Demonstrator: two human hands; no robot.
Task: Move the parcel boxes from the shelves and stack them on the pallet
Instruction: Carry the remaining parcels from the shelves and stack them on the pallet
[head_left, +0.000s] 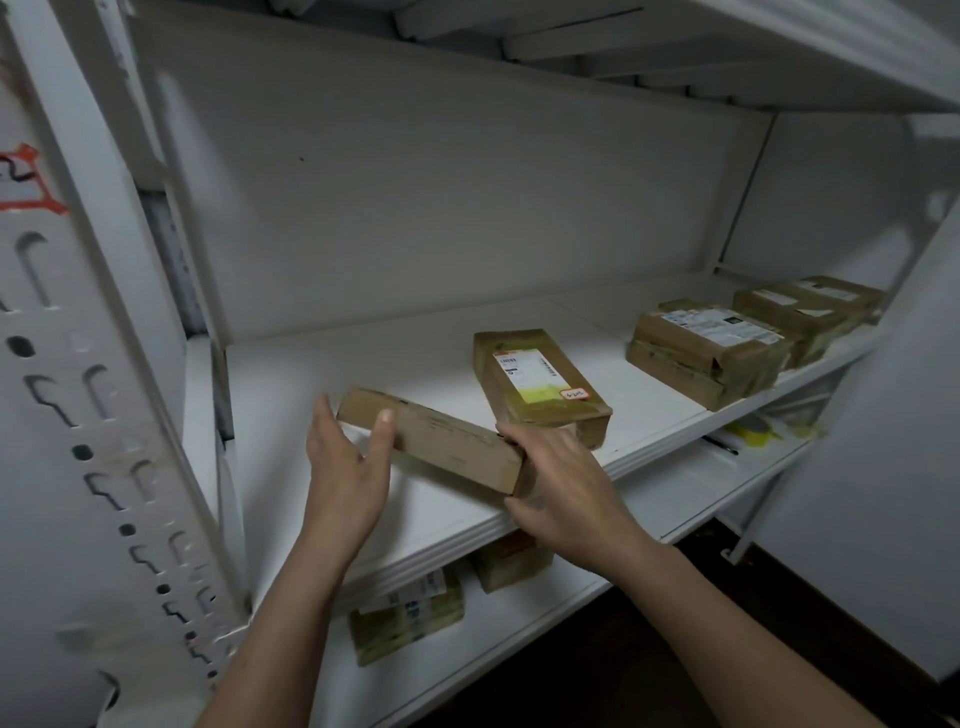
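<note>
Parcel box (441, 441) tilted; left hand (345, 467) fingers pinch left end, right hand (563, 486) fingers wrap right end.

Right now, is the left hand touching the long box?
Touching. Head view: the left hand has its thumb across the long box front face, with the fingers behind the box's end.

You have only one view, from the camera on your head. It looks forward and down into the white shelf (415, 358) from very near, standing a little to its left; the wide lens bends the upright post (78, 415) at the left edge.
</note>
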